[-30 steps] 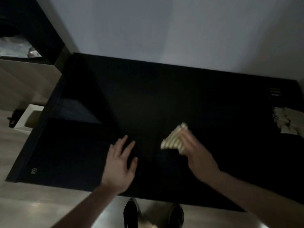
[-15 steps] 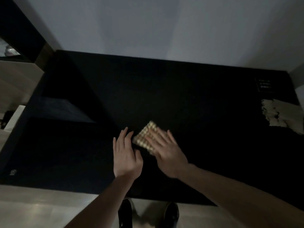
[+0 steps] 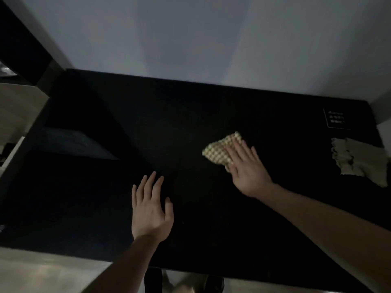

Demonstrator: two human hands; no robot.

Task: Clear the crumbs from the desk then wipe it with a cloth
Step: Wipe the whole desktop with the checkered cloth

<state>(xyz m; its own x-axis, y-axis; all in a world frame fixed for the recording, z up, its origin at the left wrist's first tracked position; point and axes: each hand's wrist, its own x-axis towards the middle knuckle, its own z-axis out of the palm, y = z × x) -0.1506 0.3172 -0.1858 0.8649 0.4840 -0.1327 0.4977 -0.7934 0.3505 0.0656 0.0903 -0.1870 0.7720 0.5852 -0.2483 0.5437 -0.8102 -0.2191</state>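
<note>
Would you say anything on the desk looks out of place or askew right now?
Only a crumpled pale cloth bunched at the desk's right edge. The right hand presses the checked cloth flat.

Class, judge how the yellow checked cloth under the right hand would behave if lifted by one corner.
The yellow checked cloth would probably flop, since it lies flat, folded under the right hand. It is likely light, and seems to slide easily on the black desk.

Both forearms are bare, with no sleeves, rings or watch on the left hand (image 3: 150,210) or right hand (image 3: 247,170). Dark shoes (image 3: 152,280) show below.
</note>
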